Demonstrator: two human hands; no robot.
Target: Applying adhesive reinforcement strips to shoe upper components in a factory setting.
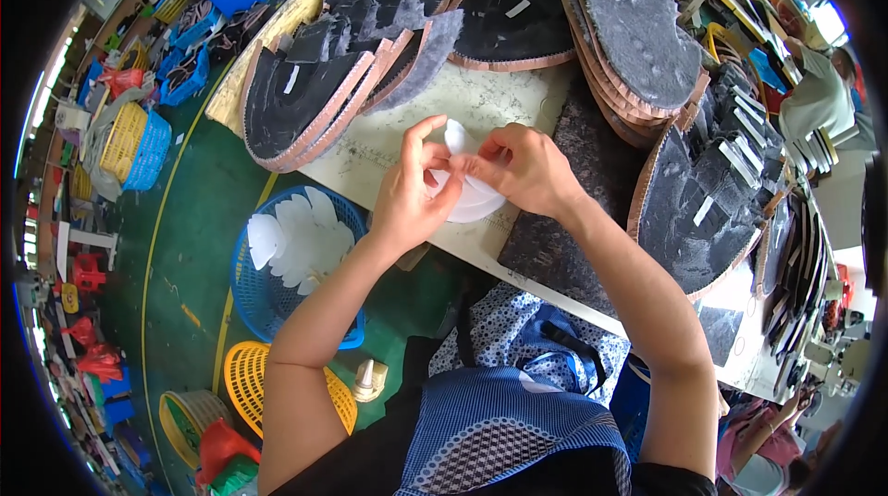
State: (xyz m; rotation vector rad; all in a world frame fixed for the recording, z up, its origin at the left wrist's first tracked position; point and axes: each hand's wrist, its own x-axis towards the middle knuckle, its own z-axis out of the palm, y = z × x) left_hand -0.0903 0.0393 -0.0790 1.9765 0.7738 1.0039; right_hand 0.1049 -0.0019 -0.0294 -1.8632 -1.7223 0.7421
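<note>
Above the pale table, my left hand (421, 183) and my right hand (535, 169) meet with their fingertips pinched together. Between them is a thin white piece (455, 137), curved and slightly translucent; both hands grip it. Just beneath my fingers lies a white rounded item (476, 206), partly hidden, perhaps a roll or a stack. A blue plastic basket (242, 285) on the left, lower than the table, contains several similar white pieces (305, 235).
Stacks of black fur-lined shoe uppers (294, 112) with tan edges line the table (416, 149) at far left, back and right (698, 205). A dark board (555, 260) lies beside my right forearm. A yellow basket (245, 376) stands on the green floor. Other people (819, 94) work at right.
</note>
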